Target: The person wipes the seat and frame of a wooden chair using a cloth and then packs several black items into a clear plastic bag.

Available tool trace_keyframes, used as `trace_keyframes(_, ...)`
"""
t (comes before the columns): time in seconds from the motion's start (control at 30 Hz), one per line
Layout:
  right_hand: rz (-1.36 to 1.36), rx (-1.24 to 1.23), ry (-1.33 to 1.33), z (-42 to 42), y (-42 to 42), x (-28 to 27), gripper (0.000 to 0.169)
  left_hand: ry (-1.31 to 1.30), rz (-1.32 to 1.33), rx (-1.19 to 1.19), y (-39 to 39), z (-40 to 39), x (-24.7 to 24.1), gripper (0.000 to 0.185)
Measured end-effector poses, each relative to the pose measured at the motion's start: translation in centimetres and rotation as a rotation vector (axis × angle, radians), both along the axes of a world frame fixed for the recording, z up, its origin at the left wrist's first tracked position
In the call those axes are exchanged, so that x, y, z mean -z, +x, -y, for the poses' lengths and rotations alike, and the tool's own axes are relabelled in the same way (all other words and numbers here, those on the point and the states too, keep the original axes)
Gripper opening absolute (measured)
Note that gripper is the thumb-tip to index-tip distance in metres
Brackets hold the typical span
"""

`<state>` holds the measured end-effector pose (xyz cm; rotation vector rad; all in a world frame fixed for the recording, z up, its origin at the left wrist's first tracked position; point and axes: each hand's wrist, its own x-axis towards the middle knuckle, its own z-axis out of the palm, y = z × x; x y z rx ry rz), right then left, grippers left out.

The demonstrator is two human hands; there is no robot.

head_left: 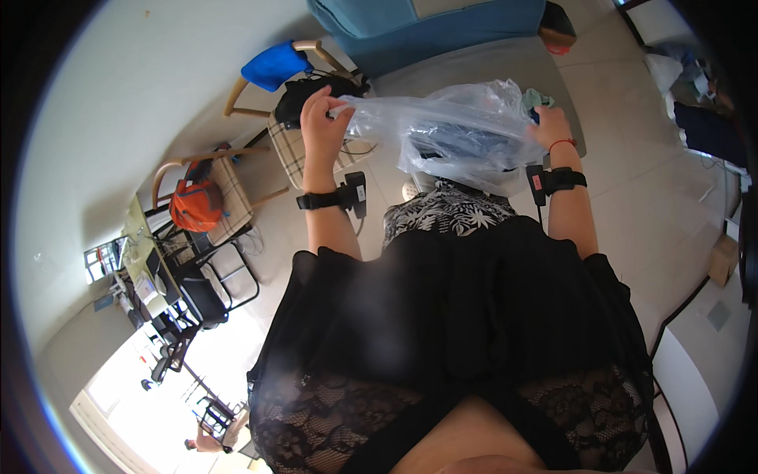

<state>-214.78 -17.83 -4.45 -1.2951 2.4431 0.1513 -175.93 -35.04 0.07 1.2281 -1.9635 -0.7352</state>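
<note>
A clear plastic bag (438, 115) is stretched sideways in front of me, its film creased and shiny. My left hand (321, 121) pinches the bag's left end between thumb and fingers. At the other end my right hand (551, 127) grips the film, its fingertips partly hidden. Dark blue material (462, 137) shows through the plastic; whether it lies inside or behind the bag, I cannot tell. Just beyond my right hand is a crumpled pale green cloth (537, 99). Each wrist wears a black strap with a small device.
Beyond the bag is a grey surface (474, 62) before a blue sofa (438, 29). At left, one wooden chair (284, 139) holds a black bag (308, 98); another bears an orange backpack (198, 204). A cluttered desk (148, 284) stands by the wall. A person (207, 441) appears far off.
</note>
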Motion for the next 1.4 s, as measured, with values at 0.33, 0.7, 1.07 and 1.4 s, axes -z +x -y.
trace_keyframes(0.33, 0.507, -0.629, -0.455, 6.3, 11.8, -0.4, 0.057, 0.174, -0.467, 0.274, -3.0, -0.7, -6.7, 0.012)
trace_keyframes(0.7, 1.487, -0.067, -0.711, 8.6, 13.8, 2.6, 0.042, 0.111, 0.334, 0.57, 0.6, -7.3, 0.3, 0.023)
trace_keyframes(1.07, 1.423, 0.044, -0.615, 7.4, 16.5, -1.7, 0.021, 0.02, 0.37, 0.115, 0.8, -4.8, -4.0, 0.061)
trace_keyframes(1.4, 1.838, 0.094, -0.203, 2.8, 18.4, 3.5, 0.04, -0.143, 0.629, 0.386, 0.5, -7.1, 4.0, 0.036)
